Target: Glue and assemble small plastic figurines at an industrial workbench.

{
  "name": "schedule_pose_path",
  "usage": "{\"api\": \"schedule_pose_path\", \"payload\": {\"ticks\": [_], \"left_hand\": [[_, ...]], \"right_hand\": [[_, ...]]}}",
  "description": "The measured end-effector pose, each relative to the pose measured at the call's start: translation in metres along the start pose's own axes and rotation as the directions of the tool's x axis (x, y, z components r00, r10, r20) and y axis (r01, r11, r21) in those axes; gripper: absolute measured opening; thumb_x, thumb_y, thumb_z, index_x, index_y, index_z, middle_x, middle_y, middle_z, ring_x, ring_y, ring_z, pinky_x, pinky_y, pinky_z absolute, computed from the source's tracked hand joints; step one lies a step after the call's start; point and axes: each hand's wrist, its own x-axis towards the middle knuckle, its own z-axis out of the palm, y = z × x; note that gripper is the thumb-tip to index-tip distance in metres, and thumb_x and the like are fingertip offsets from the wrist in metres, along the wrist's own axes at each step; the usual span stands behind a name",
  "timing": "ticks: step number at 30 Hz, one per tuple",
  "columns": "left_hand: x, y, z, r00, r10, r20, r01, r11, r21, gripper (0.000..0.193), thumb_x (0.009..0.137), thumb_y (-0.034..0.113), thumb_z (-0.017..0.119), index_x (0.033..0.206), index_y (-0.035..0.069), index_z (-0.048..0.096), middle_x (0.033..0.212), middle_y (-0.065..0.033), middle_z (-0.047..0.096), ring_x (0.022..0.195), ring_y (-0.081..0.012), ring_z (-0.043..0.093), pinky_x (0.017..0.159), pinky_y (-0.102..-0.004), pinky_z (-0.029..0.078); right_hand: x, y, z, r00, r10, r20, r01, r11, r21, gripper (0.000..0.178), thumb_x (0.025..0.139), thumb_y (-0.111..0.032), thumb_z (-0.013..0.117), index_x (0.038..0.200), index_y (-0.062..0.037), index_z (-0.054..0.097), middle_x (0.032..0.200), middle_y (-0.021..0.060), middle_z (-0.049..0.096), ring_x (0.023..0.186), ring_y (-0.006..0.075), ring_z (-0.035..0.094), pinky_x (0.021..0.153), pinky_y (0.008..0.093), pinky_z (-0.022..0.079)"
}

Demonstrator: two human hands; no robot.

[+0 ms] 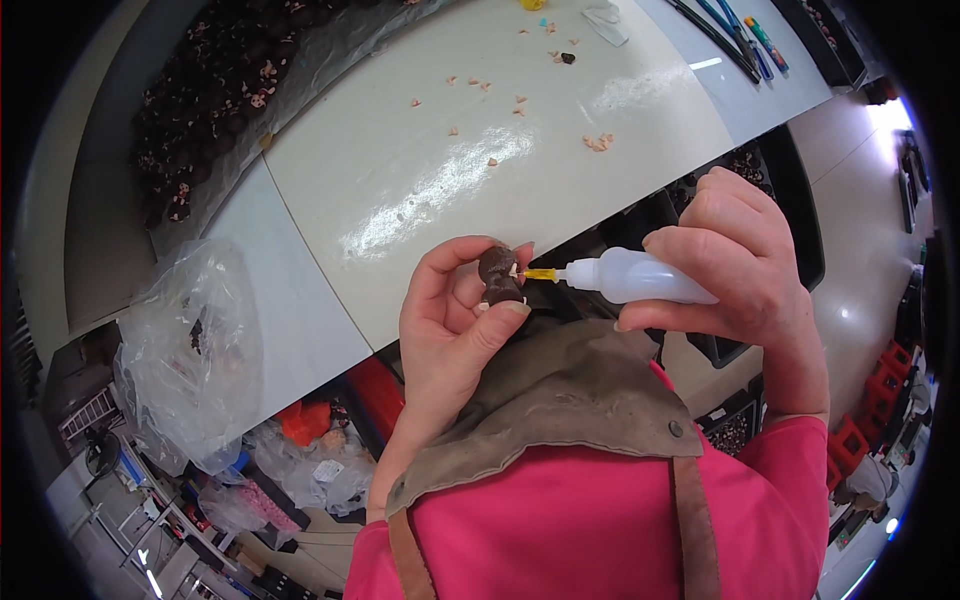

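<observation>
both hands meet at the centre of the frame, above the near edge of a pale worktable [420, 170]. left hand [450, 320] is closed around a small dark brown piece [498, 277], pinched between thumb and fingertips so that it stands just above the palm, with small pale bits showing on its right side. right hand [740, 255] is wrapped around a white squeeze bottle [640, 277] lying nearly level, its yellow nozzle [540, 274] pointing left and touching, or all but touching, the brown piece. so the piece sits between the two hands, held by the left and met by the bottle tip from the right. below them lies a grey-brown apron bib [570, 390] over a pink shirt. small pinkish scraps [598, 143] are scattered across the table toward the upper middle. a crumpled clear plastic bag [190, 350] sits at the left, and a heap of dark pieces [215, 90] fills the upper left
</observation>
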Motion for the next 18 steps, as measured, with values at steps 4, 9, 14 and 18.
{"api": "schedule_pose_path", "payload": {"ticks": [4, 9, 14, 18], "left_hand": [[-0.0006, 0.0013, 0.0006, 1.0, -0.006, 0.005, 0.006, 1.0, 0.003, 0.048, 0.079, -0.007, 0.063, 0.12, 0.001, 0.041, 0.117, -0.0171, 0.055, 0.115, -0.0207, 0.052, 0.089, -0.0261, 0.047], [-0.0007, 0.0018, -0.0006, 1.0, 0.004, 0.008, -0.004, 1.0, 0.006, 0.047, 0.079, -0.008, 0.063, 0.12, 0.001, 0.041, 0.116, -0.0163, 0.055, 0.115, -0.021, 0.052, 0.091, -0.0265, 0.047], [-0.0009, 0.0024, 0.0002, 1.0, 0.006, 0.005, -0.006, 1.0, -0.001, 0.047, 0.079, -0.007, 0.063, 0.12, 0.001, 0.042, 0.113, -0.0142, 0.056, 0.115, -0.0215, 0.052, 0.092, -0.0273, 0.046], [-0.0017, 0.0025, 0.0007, 1.0, -0.003, -0.002, 0.003, 1.0, -0.001, 0.047, 0.079, -0.006, 0.064, 0.12, 0.0, 0.042, 0.112, -0.0135, 0.056, 0.114, -0.0216, 0.052, 0.092, -0.0276, 0.046]], "right_hand": [[-0.0005, 0.0, -0.0003, 1.0, 0.007, 0.003, -0.007, 1.0, 0.015, 0.046, 0.058, -0.043, 0.079, 0.078, -0.0058, 0.061, 0.064, 0.0018, 0.044, 0.054, 0.0183, 0.043, 0.047, 0.029, 0.033], [-0.0008, -0.0013, -0.0024, 1.0, 0.016, 0.011, -0.016, 1.0, 0.01, 0.044, 0.059, -0.04, 0.078, 0.075, -0.0054, 0.057, 0.064, 0.0031, 0.042, 0.055, 0.0197, 0.043, 0.048, 0.0298, 0.035], [-0.0011, -0.0011, -0.003, 1.0, 0.017, 0.015, -0.018, 1.0, 0.016, 0.042, 0.061, -0.037, 0.078, 0.072, -0.005, 0.054, 0.065, 0.0045, 0.041, 0.055, 0.021, 0.044, 0.049, 0.0306, 0.037], [-0.0019, -0.0002, -0.0014, 1.0, 0.017, 0.008, -0.017, 1.0, 0.01, 0.046, 0.058, -0.043, 0.079, 0.077, -0.0055, 0.06, 0.063, 0.0019, 0.044, 0.054, 0.018, 0.043, 0.047, 0.0289, 0.033]]}}
